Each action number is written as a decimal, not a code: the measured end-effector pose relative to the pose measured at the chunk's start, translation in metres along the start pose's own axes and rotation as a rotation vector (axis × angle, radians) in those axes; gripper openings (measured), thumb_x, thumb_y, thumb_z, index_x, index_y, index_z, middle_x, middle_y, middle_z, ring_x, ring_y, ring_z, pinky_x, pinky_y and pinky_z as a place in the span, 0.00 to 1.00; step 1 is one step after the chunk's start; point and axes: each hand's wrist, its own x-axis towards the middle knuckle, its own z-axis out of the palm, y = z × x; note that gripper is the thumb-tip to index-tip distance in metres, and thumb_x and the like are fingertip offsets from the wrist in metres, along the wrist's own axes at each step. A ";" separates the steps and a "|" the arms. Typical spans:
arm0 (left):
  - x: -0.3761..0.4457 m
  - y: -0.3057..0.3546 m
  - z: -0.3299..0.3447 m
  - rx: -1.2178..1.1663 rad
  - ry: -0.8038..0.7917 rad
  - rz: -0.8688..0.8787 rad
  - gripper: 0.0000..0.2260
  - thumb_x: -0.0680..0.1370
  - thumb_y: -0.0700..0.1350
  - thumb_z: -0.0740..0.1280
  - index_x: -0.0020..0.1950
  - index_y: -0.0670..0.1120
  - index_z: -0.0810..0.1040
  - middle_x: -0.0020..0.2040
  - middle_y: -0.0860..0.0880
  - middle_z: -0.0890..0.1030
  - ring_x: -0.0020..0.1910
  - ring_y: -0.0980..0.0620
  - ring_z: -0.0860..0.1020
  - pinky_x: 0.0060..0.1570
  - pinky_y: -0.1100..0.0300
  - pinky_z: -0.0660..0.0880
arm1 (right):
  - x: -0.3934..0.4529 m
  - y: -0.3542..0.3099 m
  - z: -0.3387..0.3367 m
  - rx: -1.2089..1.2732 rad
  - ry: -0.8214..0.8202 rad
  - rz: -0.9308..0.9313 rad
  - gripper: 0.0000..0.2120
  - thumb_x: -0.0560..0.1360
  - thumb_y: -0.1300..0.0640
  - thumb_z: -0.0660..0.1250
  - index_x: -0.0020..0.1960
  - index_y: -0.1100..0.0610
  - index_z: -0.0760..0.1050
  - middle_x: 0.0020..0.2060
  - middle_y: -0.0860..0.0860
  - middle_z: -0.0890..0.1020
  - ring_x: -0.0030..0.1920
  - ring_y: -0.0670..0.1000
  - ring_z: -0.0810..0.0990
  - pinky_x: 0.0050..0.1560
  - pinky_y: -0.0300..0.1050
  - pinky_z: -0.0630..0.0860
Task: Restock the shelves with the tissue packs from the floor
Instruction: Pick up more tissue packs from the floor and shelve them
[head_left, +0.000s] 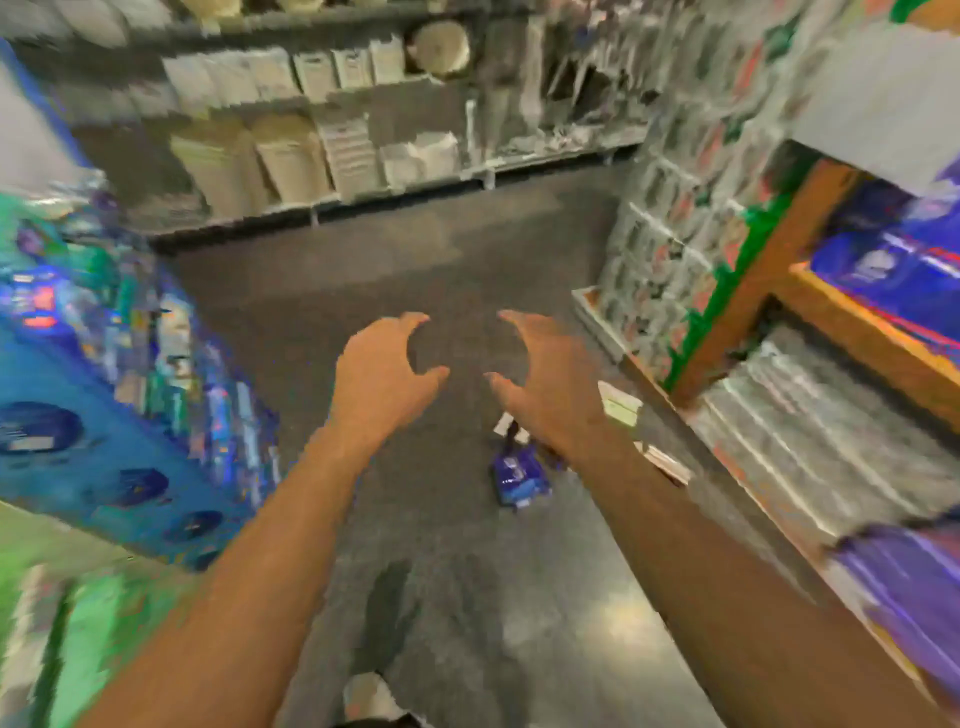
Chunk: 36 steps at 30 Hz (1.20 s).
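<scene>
A blue-purple tissue pack (519, 478) lies on the dark floor, just below my right wrist. My left hand (382, 382) and my right hand (545, 379) are stretched out side by side above the floor, fingers spread and curled toward each other, holding nothing. The wooden shelf unit (852, 332) on the right carries blue and purple packs (898, 270) on its upper level and silvery wrapped packs (831, 431) lower down. The picture is blurred.
A tall stack of blue and green packaged goods (119, 395) stands on the left. White cards or labels (621, 405) lie on the floor by the shelf base. Far shelves (322, 156) hold pale paper goods. My shoe (371, 696) shows at the bottom.
</scene>
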 end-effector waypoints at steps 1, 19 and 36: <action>-0.001 0.027 0.029 -0.024 -0.057 0.027 0.28 0.68 0.54 0.75 0.66 0.46 0.76 0.60 0.43 0.80 0.61 0.43 0.77 0.61 0.51 0.69 | -0.022 0.033 -0.019 -0.028 0.013 0.083 0.30 0.68 0.49 0.70 0.69 0.54 0.73 0.63 0.54 0.78 0.63 0.57 0.76 0.64 0.51 0.72; 0.149 0.224 0.377 -0.108 -0.673 0.209 0.28 0.71 0.54 0.75 0.69 0.49 0.73 0.62 0.46 0.79 0.60 0.45 0.76 0.59 0.53 0.72 | -0.043 0.386 -0.100 -0.173 -0.014 0.837 0.36 0.69 0.45 0.75 0.73 0.46 0.64 0.70 0.48 0.73 0.69 0.51 0.71 0.68 0.49 0.68; 0.255 0.108 0.946 0.302 -1.002 0.092 0.36 0.76 0.55 0.67 0.79 0.48 0.54 0.75 0.44 0.63 0.73 0.42 0.64 0.68 0.51 0.66 | -0.022 0.888 0.206 -0.358 -0.344 0.967 0.36 0.67 0.49 0.78 0.71 0.53 0.67 0.66 0.55 0.73 0.67 0.57 0.71 0.67 0.57 0.68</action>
